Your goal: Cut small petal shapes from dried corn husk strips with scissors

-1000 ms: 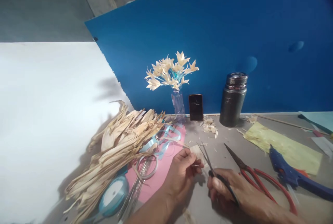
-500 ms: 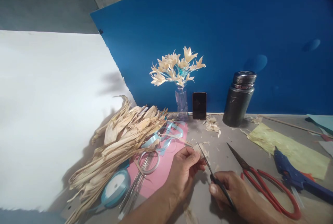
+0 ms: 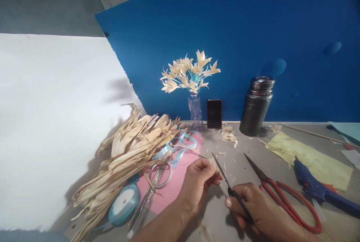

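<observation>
Between the thumb and fingers of my left hand (image 3: pixel 201 178) is a small pale piece of dried corn husk (image 3: pixel 213 162). My right hand (image 3: pixel 249 202) grips a pair of scissors (image 3: pixel 222 170) with dark handles. Their narrow blades point up and left, right beside the husk piece and close to my left fingertips. Whether the blades touch the husk I cannot tell. Small husk scraps (image 3: pixel 229 135) lie on the table beyond my hands.
At left are piled dried husks (image 3: pixel 137 152), a blue ribbon roll (image 3: pixel 124 203), thin wires (image 3: pixel 146 200) and pink paper (image 3: pixel 180 182). Behind stand a vase (image 3: pixel 195 111) of husk flowers, a phone (image 3: pixel 214 114) and a flask (image 3: pixel 257 107). At right lie red-handled scissors (image 3: pixel 284 193) and a blue glue gun (image 3: pixel 309 184).
Less of the husk piece shows to the right of the scissor blades than before. Both hands keep nearly the same place, and the whole view has shifted slightly.
</observation>
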`<state>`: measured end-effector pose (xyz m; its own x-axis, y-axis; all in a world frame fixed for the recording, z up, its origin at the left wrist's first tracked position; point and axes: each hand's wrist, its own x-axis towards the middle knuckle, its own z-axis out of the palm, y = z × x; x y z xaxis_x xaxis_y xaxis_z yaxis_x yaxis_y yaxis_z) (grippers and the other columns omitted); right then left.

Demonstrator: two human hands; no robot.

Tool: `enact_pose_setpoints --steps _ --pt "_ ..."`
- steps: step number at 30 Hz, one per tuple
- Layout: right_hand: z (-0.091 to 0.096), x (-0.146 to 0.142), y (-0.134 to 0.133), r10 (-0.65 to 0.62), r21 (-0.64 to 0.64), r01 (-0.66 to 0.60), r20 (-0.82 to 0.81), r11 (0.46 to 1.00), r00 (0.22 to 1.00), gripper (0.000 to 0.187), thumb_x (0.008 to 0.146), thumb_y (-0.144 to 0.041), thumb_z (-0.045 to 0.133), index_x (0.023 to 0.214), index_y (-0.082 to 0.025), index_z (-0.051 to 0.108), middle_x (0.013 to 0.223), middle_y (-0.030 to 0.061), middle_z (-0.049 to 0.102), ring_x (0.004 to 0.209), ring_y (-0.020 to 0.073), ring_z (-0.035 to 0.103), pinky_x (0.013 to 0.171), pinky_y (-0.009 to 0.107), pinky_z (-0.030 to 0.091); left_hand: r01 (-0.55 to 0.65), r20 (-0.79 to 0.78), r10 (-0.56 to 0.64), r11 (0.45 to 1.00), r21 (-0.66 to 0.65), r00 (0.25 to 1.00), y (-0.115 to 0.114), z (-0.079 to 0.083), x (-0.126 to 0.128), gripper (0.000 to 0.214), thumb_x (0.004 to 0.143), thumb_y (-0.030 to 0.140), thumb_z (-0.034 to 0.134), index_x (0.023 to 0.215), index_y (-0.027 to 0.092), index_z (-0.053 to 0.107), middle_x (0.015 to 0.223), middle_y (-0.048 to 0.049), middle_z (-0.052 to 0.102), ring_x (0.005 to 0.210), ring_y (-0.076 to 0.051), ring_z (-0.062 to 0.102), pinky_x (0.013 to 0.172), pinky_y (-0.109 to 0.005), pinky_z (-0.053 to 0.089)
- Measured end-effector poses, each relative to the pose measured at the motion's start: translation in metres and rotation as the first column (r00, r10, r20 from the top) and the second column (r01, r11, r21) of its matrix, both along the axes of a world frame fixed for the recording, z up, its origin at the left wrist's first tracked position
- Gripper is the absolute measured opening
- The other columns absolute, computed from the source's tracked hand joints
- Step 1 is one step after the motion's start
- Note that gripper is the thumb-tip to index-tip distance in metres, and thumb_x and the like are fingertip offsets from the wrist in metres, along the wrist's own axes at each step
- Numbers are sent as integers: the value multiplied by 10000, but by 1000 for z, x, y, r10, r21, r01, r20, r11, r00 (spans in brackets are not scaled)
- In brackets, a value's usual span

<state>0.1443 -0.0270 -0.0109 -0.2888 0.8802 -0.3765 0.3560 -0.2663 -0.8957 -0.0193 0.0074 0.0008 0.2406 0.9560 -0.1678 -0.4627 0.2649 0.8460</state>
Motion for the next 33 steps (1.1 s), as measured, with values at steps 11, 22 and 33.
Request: enact_pose_setpoints --steps 11,22,33 --pt "20 21 9 -139 175 178 -218 968 966 148 715 -308 711 766 -188 642 635 -31 532 590 130 430 532 239 340 344 -356 -326 939 -15 876 -15 1 6 324 632 371 838 646 169 586 562 0 597 539 -127 544 582 -269 406" --pt "26 16 6 -107 122 150 -302 981 947 94 665 -193 698 721 -185 623 625 -32 562 574 123 470 527 231 365 325 -341 -317 945 -36 885 -13 -2 5 364 595 372 866 599 164 567 569 -1 568 546 -111 499 576 -257 340" --pt "14 8 1 -192 -100 177 -740 979 645 231 676 -248 766 782 -209 565 677 -42 578 585 140 549 592 267 444 390 87 -389 921 -3 917 -12 -4 3 460 572 458 900 830 162 661 851 -64 677 710 -180 633 677 -305 474"
